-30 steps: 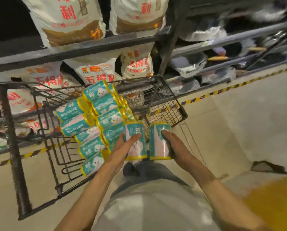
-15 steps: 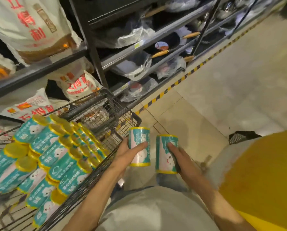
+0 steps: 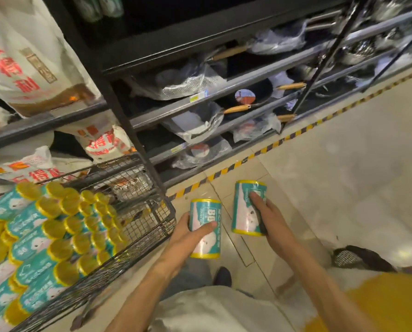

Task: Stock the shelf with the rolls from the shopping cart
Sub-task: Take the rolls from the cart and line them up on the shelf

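Observation:
My left hand [image 3: 188, 236] grips one teal roll [image 3: 207, 245] with yellow ends, held upright over the floor. My right hand [image 3: 266, 216] grips a second teal roll [image 3: 244, 207] of the same kind, a little higher and to the right. The black wire shopping cart [image 3: 152, 212] stands at the lower left. Several more teal and yellow rolls [image 3: 44, 238] lie stacked inside it. The black shelf unit [image 3: 176, 109] rises ahead, its boards holding bagged pans with wooden handles.
Large white sacks with red print [image 3: 25, 61] fill the shelves behind the cart. A yellow and black striped line [image 3: 260, 152] runs along the shelf foot. A dark shoe [image 3: 221, 276] shows below my hands; a black mesh object [image 3: 358, 257] lies at right.
Both rolls have come out past the cart's right end and moved right. My view has swung right, from the sack shelves toward the pan shelves.

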